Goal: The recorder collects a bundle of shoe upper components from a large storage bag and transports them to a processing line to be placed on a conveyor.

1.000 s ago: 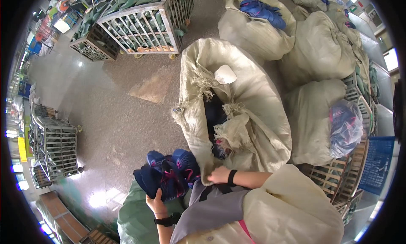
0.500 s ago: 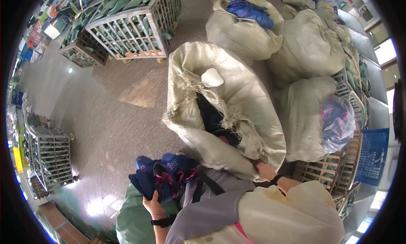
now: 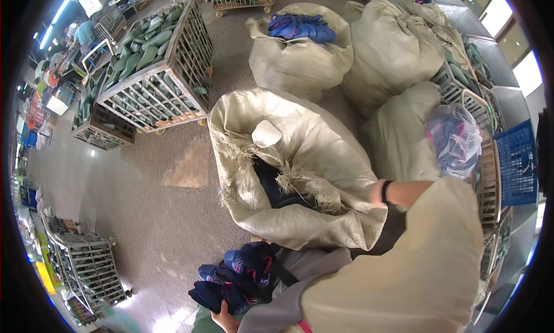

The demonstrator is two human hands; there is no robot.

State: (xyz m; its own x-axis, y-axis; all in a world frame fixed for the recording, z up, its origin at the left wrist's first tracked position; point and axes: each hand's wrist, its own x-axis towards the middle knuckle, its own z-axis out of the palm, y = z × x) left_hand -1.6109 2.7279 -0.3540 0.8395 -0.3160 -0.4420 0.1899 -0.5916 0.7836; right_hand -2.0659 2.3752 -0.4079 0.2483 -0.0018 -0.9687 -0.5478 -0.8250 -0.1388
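Several blue shoe uppers (image 3: 238, 261) are sitting near the sack (image 3: 329, 148), the left hand (image 3: 225, 320) gripping them; the right hand (image 3: 378, 193) is blurring at the sack's rim, its grip impossible to tell. Spreading the mouth evenly is probably working best.

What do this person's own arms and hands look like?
The left hand and right hand are both bare. A narrow black band circles the right wrist; a loose cream cloth sleeve starts farther up that arm. The left wrist cannot be made out.
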